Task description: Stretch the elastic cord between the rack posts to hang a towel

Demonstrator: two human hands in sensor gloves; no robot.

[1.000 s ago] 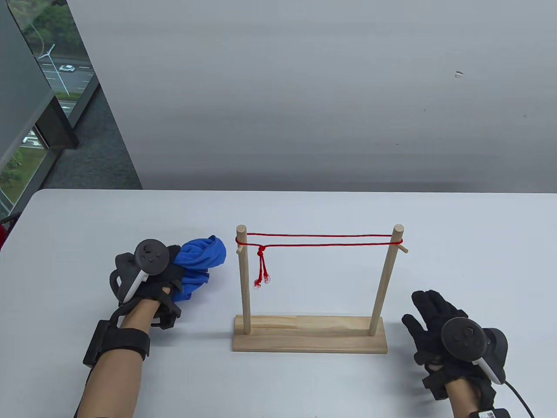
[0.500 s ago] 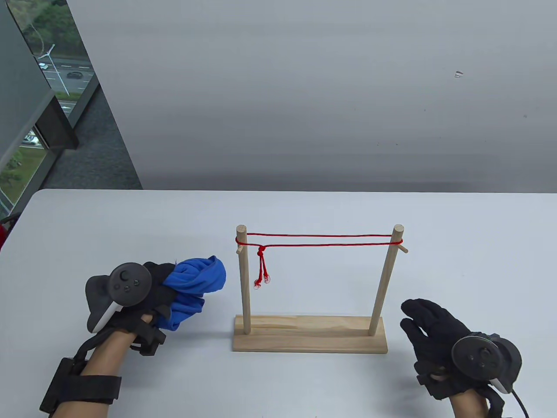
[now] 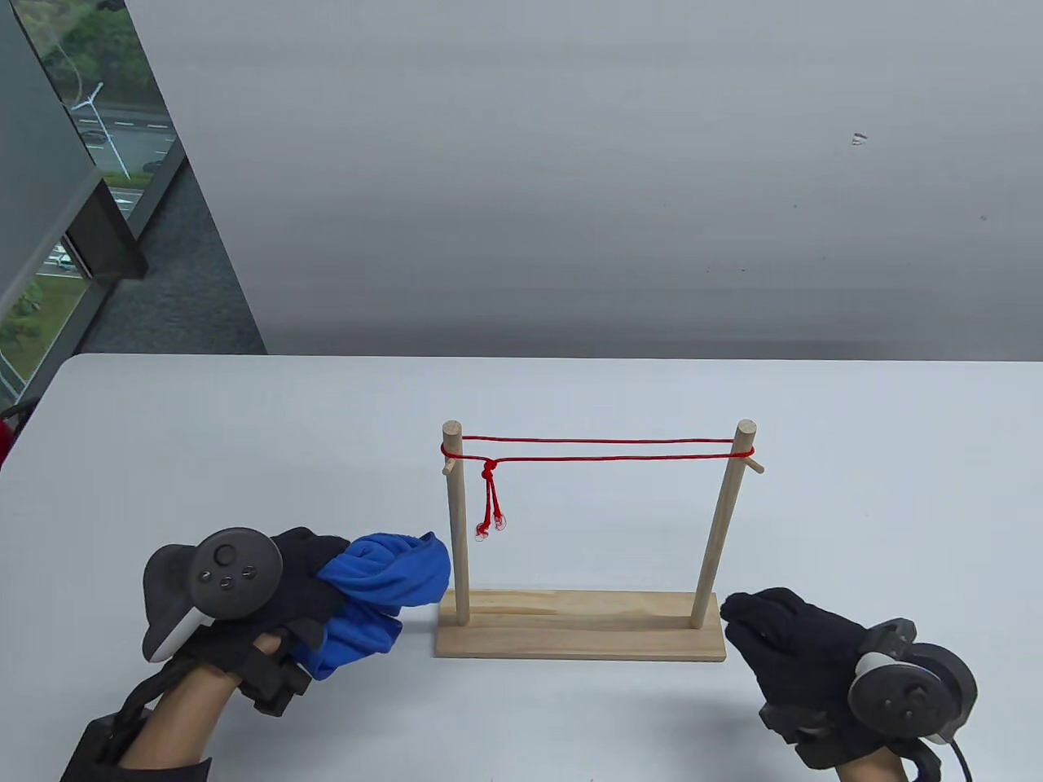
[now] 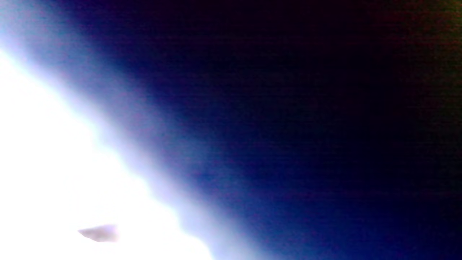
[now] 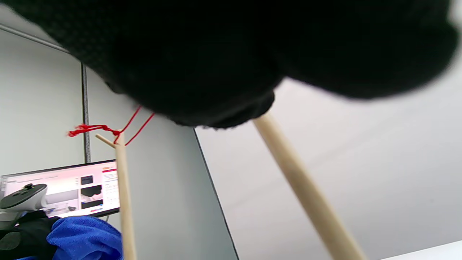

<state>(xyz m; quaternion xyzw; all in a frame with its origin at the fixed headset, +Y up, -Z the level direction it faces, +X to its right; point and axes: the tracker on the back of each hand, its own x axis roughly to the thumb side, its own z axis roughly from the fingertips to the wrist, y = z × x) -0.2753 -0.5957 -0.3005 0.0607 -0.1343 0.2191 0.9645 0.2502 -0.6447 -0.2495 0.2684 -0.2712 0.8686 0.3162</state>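
Note:
A wooden rack [image 3: 580,625] with two upright posts stands mid-table. A red elastic cord [image 3: 603,450] runs doubled between the post tops, knotted near the left post with its ends hanging. My left hand [image 3: 269,595] grips a bunched blue towel [image 3: 383,586] just left of the rack base. The towel fills the left wrist view as a blue blur [image 4: 274,130]. My right hand [image 3: 774,639] rests at the right end of the rack base, fingers together, holding nothing. The right wrist view shows both posts, the cord [image 5: 134,124] and the towel [image 5: 86,238].
The white table [image 3: 244,423] stretches around the rack, with a grey wall behind it. A window [image 3: 49,187] is at the far left. A monitor [image 5: 61,191] shows in the right wrist view behind the left post.
My left hand has carried the towel toward me and rightward, up to the rack base. My right hand has moved toward me and turned so its fingers reach the base's right end.

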